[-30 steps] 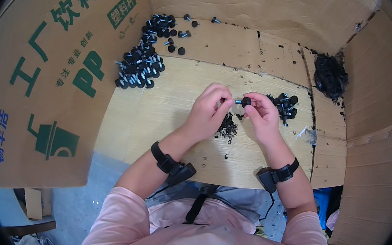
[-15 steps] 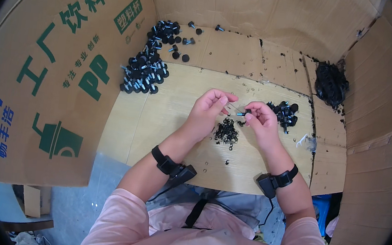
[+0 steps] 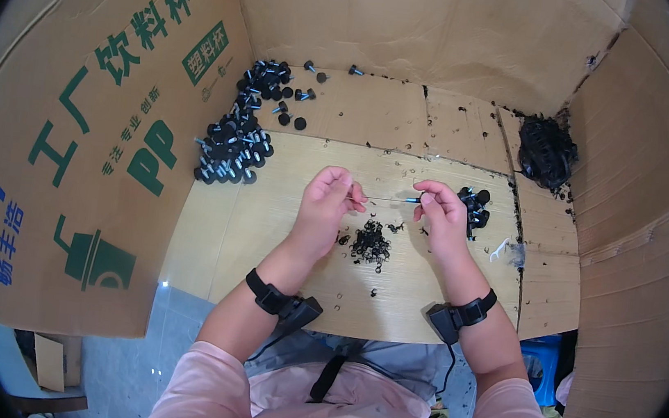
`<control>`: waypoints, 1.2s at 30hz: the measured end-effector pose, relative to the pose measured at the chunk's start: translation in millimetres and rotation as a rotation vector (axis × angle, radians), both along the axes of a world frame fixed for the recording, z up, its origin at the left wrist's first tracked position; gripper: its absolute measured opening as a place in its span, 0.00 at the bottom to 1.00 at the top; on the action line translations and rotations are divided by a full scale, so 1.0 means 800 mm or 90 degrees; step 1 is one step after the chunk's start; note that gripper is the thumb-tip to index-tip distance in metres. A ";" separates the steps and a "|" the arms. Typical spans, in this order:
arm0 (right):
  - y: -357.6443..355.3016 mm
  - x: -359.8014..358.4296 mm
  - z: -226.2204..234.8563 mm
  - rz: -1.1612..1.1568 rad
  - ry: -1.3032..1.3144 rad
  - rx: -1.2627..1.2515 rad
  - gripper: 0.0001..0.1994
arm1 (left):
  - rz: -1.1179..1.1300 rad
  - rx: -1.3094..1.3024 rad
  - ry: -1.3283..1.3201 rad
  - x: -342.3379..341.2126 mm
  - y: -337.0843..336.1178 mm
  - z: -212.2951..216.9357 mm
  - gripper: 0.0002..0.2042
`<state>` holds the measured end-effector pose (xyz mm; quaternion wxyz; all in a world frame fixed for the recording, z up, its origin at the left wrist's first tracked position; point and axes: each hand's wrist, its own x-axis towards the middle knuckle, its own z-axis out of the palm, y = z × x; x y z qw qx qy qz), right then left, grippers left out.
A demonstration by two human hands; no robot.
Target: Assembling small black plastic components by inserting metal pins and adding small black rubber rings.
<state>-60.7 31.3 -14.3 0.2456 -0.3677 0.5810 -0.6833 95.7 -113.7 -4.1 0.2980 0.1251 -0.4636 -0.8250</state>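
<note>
My left hand (image 3: 323, 209) is closed in a pinch on a thin metal pick (image 3: 385, 200), which points right across the gap between my hands. Between the fingertips of my right hand (image 3: 443, 215) sits a bolt with a black knob head, its bluish threaded shank (image 3: 412, 200) pointing left toward the pick's tip. Whether pick and shank touch is too small to tell. Just below the gap lies a heap of small black rings (image 3: 371, 244) on the pale wooden board (image 3: 277, 277). Beyond my right hand is a small pile of black-headed bolts (image 3: 476, 209).
A larger pile of black-headed bolts (image 3: 233, 146) spreads along the left side. A bundle of black strips (image 3: 546, 153) lies at the far right. Tall cardboard walls (image 3: 421, 29) enclose the left, back and right. Loose rings and a white scrap (image 3: 500, 248) are scattered about.
My hands have moved apart, the left one leftward. The pick, slanted before, now lies nearly level, in line with the bolt's shank. The whole view has shifted slightly.
</note>
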 end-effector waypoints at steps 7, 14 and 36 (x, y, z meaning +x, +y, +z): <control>-0.006 -0.015 0.001 -0.032 -0.050 -0.087 0.16 | 0.053 0.056 0.149 0.007 -0.010 0.021 0.06; 0.000 -0.014 0.004 -0.066 0.028 -0.015 0.19 | 0.063 0.183 0.262 0.007 -0.024 0.011 0.06; -0.002 0.028 0.011 0.101 0.345 0.025 0.10 | -0.066 -0.419 -0.265 0.007 0.015 0.011 0.16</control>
